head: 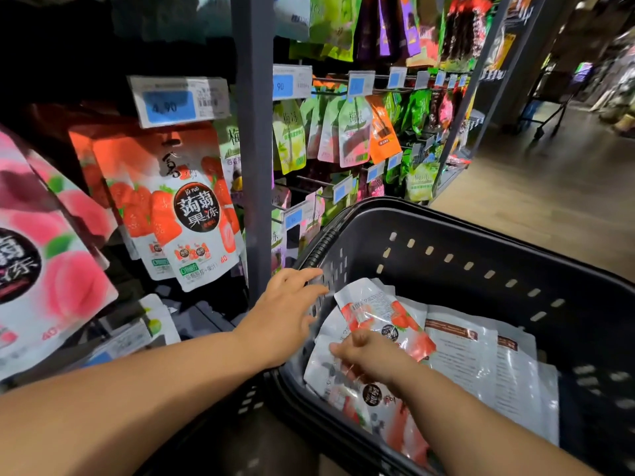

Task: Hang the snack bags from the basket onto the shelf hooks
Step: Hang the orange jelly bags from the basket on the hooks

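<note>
While right hand [372, 360] pinches one bag [366, 300], left hand [285, 314] hovers; one basket [453, 290].

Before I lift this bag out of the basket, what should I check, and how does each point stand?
1. Right hand has the strawberry bag: ok, fingers pinch it.
2. Left hand free: ok, open at the edge of the basket, holding nothing.
3. Only one bag taken: cannot tell, other bags lie right under it.
4. Matching spot found: ok, hanging strawberry bags sit below the price tag.
5. Room left on that hook: cannot tell, the hook is hidden.
6. Bag's hang hole facing up: cannot tell.
</note>
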A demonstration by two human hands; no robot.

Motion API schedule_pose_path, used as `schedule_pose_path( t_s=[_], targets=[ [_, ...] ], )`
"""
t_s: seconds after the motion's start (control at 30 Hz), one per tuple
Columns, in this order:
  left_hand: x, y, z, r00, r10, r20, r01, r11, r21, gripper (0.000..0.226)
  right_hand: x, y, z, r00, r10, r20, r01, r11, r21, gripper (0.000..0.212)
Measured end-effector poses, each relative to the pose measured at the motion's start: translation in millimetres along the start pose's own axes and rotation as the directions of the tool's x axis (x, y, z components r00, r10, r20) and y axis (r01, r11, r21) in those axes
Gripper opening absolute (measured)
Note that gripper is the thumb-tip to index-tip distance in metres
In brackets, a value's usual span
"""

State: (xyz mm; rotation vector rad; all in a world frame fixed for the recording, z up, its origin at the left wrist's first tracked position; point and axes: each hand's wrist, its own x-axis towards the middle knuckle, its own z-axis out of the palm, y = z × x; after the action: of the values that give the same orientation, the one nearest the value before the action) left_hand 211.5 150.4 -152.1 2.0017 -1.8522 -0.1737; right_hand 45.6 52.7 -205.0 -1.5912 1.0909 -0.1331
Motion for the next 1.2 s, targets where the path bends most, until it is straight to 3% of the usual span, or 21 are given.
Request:
schedule_pose_path(
  t_s=[0.07,0.17,0.27,0.33,0.47,0.6,0.7,0.77,0.8,0.9,0.97,1.1,1.2],
  targets=[
    [-1.9,0.5,-0.6,1.0,-0.007,0.004,0.007,1.0,-0.002,0.046,9.3,8.0,-13.8,0.989,-0.02,-0.144,-0.006,0.983,-0.182,0.026],
    [-3.4,0.8,-1.2,1.0,-0.013,0.003,0.013,1.0,-0.014,0.047,23.4,25.5,-39.1,0.918,-0.071,-0.39,-0.129,0.877,-0.463,0.02],
    [-4.0,0.4,-0.2,1.0,-0.014,0.007,0.014,1.0,-0.018,0.047,36.2,51.2,-60.0,0.819,-0.069,-0.57,-0.232,0.868,-0.438,0.043],
    [-4.3,0.1,0.2,1.0,-0.018,0.011,0.018,1.0,-0.013,0.047,40.2,63.9,-68.4,0.793,-0.01,-0.609,-0.302,0.862,-0.408,0.059],
    [-4.3,-0.2,1.4,1.0,-0.029,0.009,0.029,0.999,-0.039,0.048,46.9,76.3,-74.2,0.788,0.024,-0.616,-0.344,0.846,-0.407,0.071],
    [-2.5,-2.8,2.5,1.0,-0.025,0.0,0.025,0.999,-0.037,0.046,49.8,73.9,-74.9,0.825,0.075,-0.561,-0.257,0.932,-0.254,0.06],
    [-2.7,-5.1,3.0,0.999,-0.033,0.0,0.033,0.999,-0.041,0.046,45.7,70.1,-77.0,0.778,0.119,-0.617,-0.249,0.96,-0.128,0.062],
    [-4.3,-6.9,3.5,0.999,-0.038,0.004,0.038,0.998,-0.051,0.046,42.6,68.2,-76.8,0.741,0.085,-0.666,-0.299,0.93,-0.214,0.06],
    [-4.8,-7.4,3.7,0.999,-0.037,0.005,0.037,0.998,-0.053,0.046,41.6,67.0,-76.1,0.758,0.041,-0.651,-0.308,0.902,-0.302,0.053],
    [-5.0,-7.4,4.2,0.999,-0.033,0.002,0.033,0.998,-0.05,0.046,33.6,59.5,-68.2,0.896,0.002,-0.444,-0.265,0.805,-0.53,0.028],
    [-4.9,-7.5,4.7,0.999,-0.035,0.0,0.035,0.998,-0.05,0.046,28.3,56.0,-62.4,0.941,0.034,-0.337,-0.256,0.724,-0.64,0.025],
    [-4.1,-7.7,5.6,1.0,-0.03,-0.002,0.03,0.998,-0.047,0.046,28.4,54.8,-56.0,0.954,0.074,-0.289,-0.27,0.63,-0.728,0.021],
    [-4.1,-7.4,5.4,0.999,-0.032,-0.006,0.032,0.998,-0.047,0.047,28.9,55.8,-54.9,0.97,0.06,-0.235,-0.217,0.648,-0.73,0.021]
  ],
)
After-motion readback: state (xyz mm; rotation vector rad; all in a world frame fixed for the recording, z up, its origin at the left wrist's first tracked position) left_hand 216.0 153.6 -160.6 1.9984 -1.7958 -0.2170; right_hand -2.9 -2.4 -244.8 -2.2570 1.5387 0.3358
